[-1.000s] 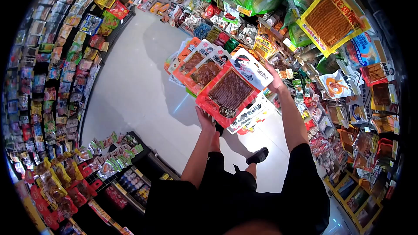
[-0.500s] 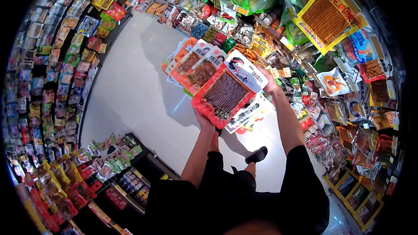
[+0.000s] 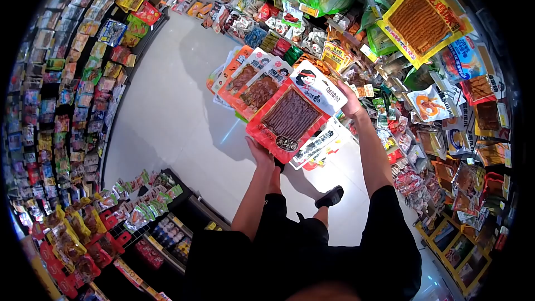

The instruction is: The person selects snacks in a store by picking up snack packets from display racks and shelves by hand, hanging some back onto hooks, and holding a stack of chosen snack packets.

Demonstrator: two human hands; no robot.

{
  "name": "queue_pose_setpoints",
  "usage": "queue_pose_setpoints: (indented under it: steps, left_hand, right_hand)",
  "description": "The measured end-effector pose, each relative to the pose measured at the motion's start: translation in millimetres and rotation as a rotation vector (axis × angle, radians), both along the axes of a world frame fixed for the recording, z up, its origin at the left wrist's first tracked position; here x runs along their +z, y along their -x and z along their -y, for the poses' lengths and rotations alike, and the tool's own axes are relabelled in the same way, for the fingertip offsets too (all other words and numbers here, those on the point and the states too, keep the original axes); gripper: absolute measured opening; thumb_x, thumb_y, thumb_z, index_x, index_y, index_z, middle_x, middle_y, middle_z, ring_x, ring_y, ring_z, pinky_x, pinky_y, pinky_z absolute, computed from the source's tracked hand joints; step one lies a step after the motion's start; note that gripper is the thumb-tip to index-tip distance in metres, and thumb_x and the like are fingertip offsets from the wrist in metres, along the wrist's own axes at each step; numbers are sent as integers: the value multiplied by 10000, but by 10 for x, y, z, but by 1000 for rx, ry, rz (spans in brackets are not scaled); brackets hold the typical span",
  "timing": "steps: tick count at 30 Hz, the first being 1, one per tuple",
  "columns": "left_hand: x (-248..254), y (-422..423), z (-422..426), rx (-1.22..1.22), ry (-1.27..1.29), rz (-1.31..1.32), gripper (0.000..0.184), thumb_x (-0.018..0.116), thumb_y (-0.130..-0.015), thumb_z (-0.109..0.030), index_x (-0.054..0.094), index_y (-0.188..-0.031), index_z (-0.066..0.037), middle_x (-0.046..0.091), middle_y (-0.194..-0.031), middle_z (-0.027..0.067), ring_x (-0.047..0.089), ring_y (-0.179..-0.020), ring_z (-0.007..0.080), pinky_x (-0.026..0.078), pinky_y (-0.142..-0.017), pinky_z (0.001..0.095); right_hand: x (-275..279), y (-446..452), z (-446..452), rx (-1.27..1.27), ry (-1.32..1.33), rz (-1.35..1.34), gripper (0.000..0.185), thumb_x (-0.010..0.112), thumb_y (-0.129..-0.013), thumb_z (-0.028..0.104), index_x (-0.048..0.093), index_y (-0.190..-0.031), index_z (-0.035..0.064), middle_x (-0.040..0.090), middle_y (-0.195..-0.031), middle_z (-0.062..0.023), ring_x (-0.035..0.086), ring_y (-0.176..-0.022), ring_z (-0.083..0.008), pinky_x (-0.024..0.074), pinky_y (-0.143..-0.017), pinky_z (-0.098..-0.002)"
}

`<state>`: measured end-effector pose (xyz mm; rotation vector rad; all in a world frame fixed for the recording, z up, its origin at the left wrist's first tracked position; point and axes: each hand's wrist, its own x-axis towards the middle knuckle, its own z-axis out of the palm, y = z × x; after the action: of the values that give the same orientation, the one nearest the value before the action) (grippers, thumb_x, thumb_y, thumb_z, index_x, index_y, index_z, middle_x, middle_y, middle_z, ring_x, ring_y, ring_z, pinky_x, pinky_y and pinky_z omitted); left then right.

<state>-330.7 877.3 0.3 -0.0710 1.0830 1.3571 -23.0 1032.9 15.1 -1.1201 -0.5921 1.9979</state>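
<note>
A red and white snack packet [image 3: 290, 114] with a cartoon face and a clear window onto dark, ridged food is tilted in front of me. My right hand [image 3: 350, 102] grips its white upper edge, the fingers partly behind it. At the lower left corner, my left hand [image 3: 260, 153] holds the packet, and its fingers are mostly hidden underneath. Fanned out just beyond the left side are several orange and white packets [image 3: 259, 90] with brown food in their windows. Below the held packet, a white packet with black lettering [image 3: 320, 145] shows in part.
Shelves of hanging snack packets [image 3: 429, 106] run along the right and far side, including a large yellow packet [image 3: 423, 19]. Another packed shelf [image 3: 72, 78] curves along the left. A low display [image 3: 167, 234] stands at lower left. Pale floor [image 3: 161, 100] lies between them.
The held packet and my right hand have shifted slightly to the right. My left hand stays at the lower corner, with its thumb lifted a little. The surrounding shelves look the same.
</note>
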Motion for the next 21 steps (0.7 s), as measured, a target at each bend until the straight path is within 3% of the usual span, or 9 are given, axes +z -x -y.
queue_pose_setpoints:
  steps: [7,13,16,19,21]
  left_hand:
    - [31,72,67,-30,189,-62,894,317,-797,-799,339,-1422,-159,356,-1444,81,319,-1323,277,222,-1072,482]
    - [-89,102,174,-53,250,-97,981,340,-756,-831,241,-1463,-159,270,-1491,103,260,-1358,308,166,-1087,529]
    - [-219,130,289,-18,399,-128,997,318,-751,-842,200,-1475,-166,268,-1492,111,253,-1361,325,162,-1084,538]
    - [-426,252,587,-157,473,-227,988,284,-761,-841,176,-1483,-175,254,-1499,114,257,-1357,331,164,-1076,547]
    - [-598,359,823,-308,553,-290,982,269,-766,-838,164,-1486,-179,247,-1501,115,261,-1356,328,164,-1069,557]
  right_hand:
    - [154,-115,121,53,36,61,746,363,-898,618,448,-1355,34,506,-1339,-106,433,-1231,-263,270,-1040,-452]
    - [115,-280,349,44,44,84,790,352,-874,656,435,-1368,46,461,-1378,-107,366,-1274,-294,229,-1059,-465]
    - [-149,-453,764,-118,128,13,842,378,-842,684,350,-1419,70,368,-1448,-117,326,-1309,-330,167,-1093,-490]
    - [-234,-572,1447,-280,195,-86,961,407,-797,727,236,-1462,55,321,-1484,-113,262,-1356,-358,119,-1091,-562]
    - [-395,-661,1978,-406,332,-95,979,441,-781,730,217,-1468,69,278,-1499,-116,285,-1339,-363,174,-1056,-601]
